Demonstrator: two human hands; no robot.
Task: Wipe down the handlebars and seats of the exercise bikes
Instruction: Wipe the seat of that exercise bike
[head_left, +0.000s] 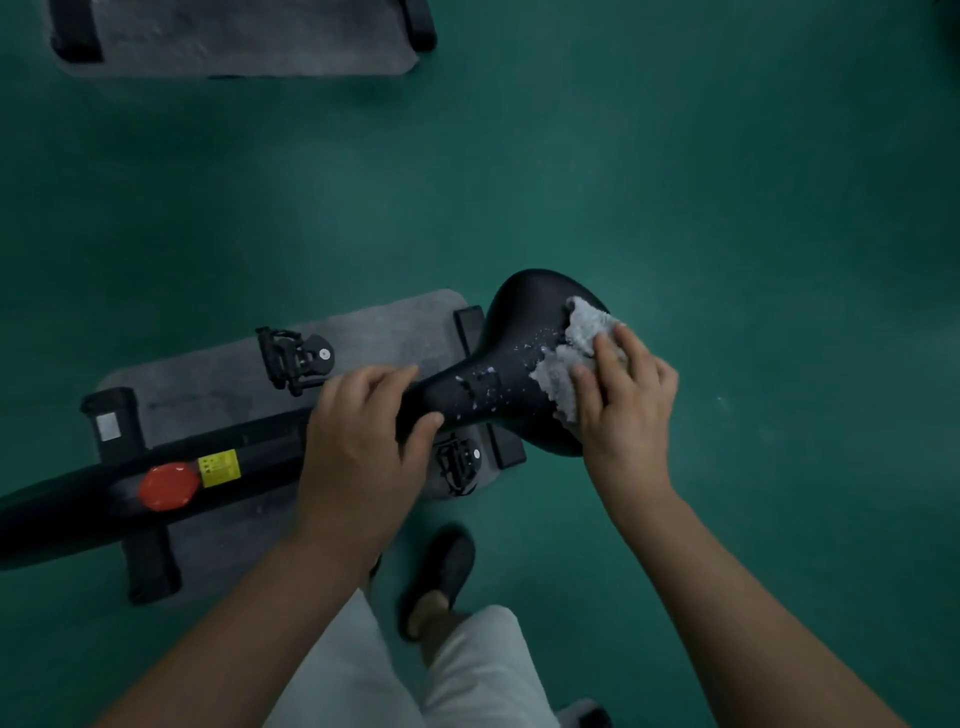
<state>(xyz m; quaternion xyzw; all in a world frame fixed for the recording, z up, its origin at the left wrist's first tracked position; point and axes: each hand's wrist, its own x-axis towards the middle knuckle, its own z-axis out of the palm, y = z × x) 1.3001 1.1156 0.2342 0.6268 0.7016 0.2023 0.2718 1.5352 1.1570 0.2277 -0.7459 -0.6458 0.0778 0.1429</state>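
Left hand (363, 431) grips the firm seat (498, 374) nose; right hand (623, 395) presses the soft, shedding tissue (566, 358) flat at its wide end.

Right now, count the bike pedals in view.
2. One pedal lies beyond the frame, over the grey mat; the other pedal sits below the seat's nose, near the left hand.

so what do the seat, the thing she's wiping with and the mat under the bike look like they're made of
Seat: smooth black vinyl or synthetic leather, probably; it has a dull sheen and white specks cling to it.
Wipe under the right hand: pale, crumpled and shredding, so likely damp tissue or paper towel.
Mat: grey, matte, felt-like or carpet texture; the exact fabric is unclear.
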